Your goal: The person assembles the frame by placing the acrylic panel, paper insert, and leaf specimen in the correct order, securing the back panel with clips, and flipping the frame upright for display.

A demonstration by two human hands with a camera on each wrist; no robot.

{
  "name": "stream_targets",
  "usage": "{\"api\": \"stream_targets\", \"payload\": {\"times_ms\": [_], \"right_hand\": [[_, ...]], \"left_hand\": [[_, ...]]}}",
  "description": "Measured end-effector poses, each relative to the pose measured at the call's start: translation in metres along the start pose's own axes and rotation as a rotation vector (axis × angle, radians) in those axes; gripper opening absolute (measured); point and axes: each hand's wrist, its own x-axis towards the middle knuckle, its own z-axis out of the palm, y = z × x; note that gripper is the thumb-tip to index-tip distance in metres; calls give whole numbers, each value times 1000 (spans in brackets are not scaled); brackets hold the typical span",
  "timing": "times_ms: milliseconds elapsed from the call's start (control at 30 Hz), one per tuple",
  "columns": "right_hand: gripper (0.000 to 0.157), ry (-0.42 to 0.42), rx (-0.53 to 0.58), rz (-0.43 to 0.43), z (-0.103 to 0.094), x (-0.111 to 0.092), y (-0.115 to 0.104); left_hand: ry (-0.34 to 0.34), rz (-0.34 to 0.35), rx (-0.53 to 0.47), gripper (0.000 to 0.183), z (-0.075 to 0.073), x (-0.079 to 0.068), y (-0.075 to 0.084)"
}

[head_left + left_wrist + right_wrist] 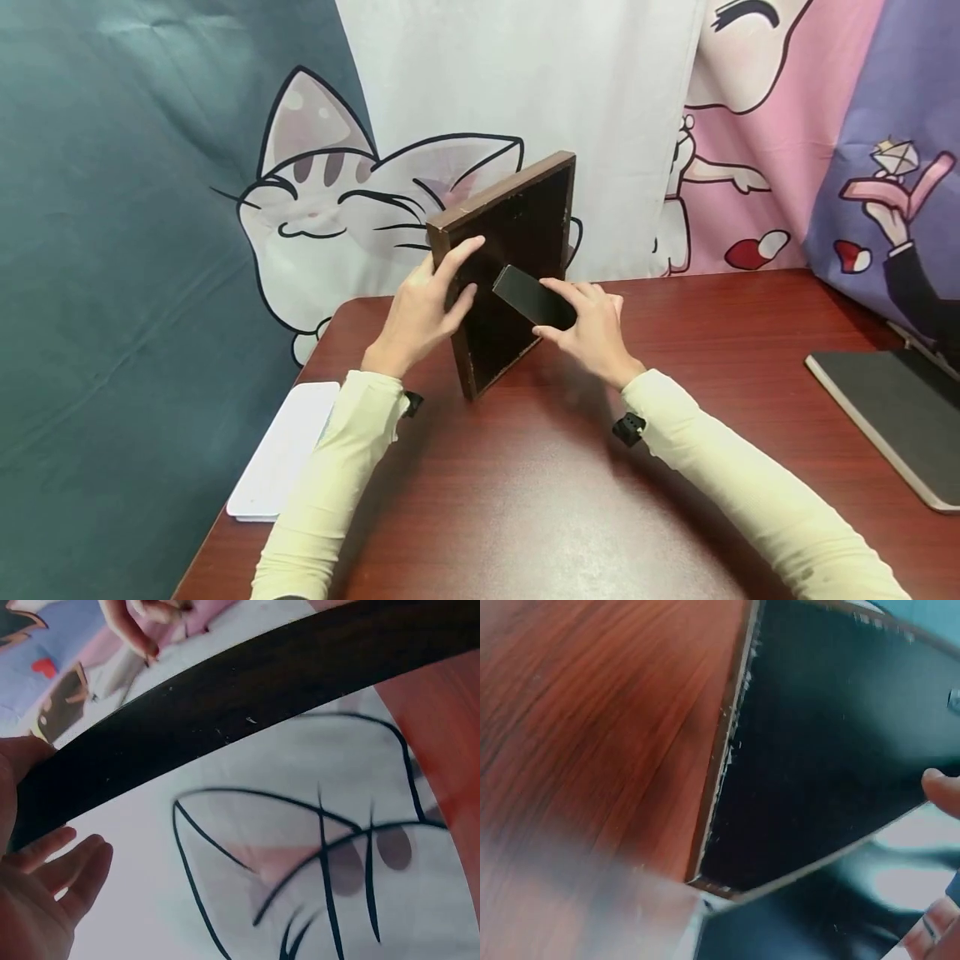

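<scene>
A picture frame [517,225] with a brown rim and black back stands tilted over the table, its back facing me. My left hand [420,312] grips its left side, fingers on the back panel. In the left wrist view the frame's side [225,712] crosses as a dark band, with my left hand [45,885] around its end. From the back juts a dark flat stand flap [528,296]. My right hand [588,325] pinches this flap between thumb and fingers. The right wrist view shows the black back panel [817,750], its worn edges, and my thumb [943,791].
On the reddish-brown table [525,500], a white flat object [281,458] lies at the left edge, partly behind my left sleeve. A dark-covered notebook [892,417] lies at the right. Printed cartoon curtains [600,83] hang behind the table.
</scene>
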Motion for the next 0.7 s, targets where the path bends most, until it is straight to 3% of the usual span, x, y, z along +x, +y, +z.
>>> {"api": "stream_targets", "payload": {"times_ms": [100, 200, 467, 700], "right_hand": [[70, -36, -68, -4, 0, -1, -6], [69, -86, -61, 6, 0, -2, -10], [43, -258, 152, 116, -9, -3, -5], [43, -360, 214, 207, -18, -5, 1]], "left_hand": [[-28, 5, -19, 58, -4, 0, -10], [-56, 14, -30, 59, -5, 0, -19], [-52, 109, 7, 54, -1, -3, -32], [-29, 174, 66, 51, 8, -6, -28]]}}
